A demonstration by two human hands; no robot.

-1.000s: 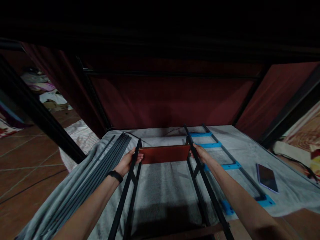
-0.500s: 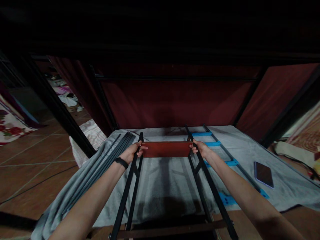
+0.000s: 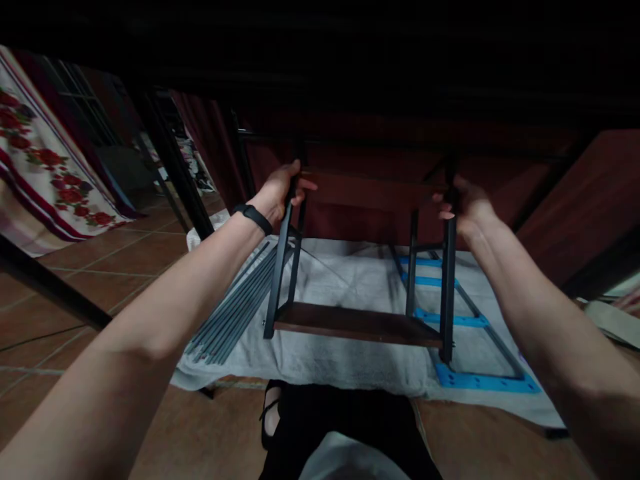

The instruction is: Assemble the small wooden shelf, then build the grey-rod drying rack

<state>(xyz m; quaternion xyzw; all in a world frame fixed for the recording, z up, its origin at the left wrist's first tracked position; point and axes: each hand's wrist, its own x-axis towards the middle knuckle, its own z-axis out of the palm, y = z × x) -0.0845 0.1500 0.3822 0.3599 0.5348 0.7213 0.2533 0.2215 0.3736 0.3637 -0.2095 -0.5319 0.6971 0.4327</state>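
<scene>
A small shelf frame (image 3: 280,267) of black metal bars stands upright on a grey cloth (image 3: 345,273). It has a brown wooden lower board (image 3: 357,325) and a brown upper board (image 3: 375,190). My left hand (image 3: 281,189), with a black band at the wrist, is closed round the top of the left front post. My right hand (image 3: 464,202) is closed round the top of the right front post (image 3: 449,293). Both hands sit at the ends of the upper board.
A bundle of grey metal bars (image 3: 239,303) lies on the cloth to the left. A black ladder-like frame with blue plates (image 3: 463,319) lies flat to the right. Large dark shelving (image 3: 580,193) stands behind. A flowered cloth (image 3: 45,160) hangs at far left over a tiled floor (image 3: 125,253).
The shelf frame has been swung up from lying flat on the cloth to standing upright, with both hands staying on its far ends. The view has pulled back and tilted down.
</scene>
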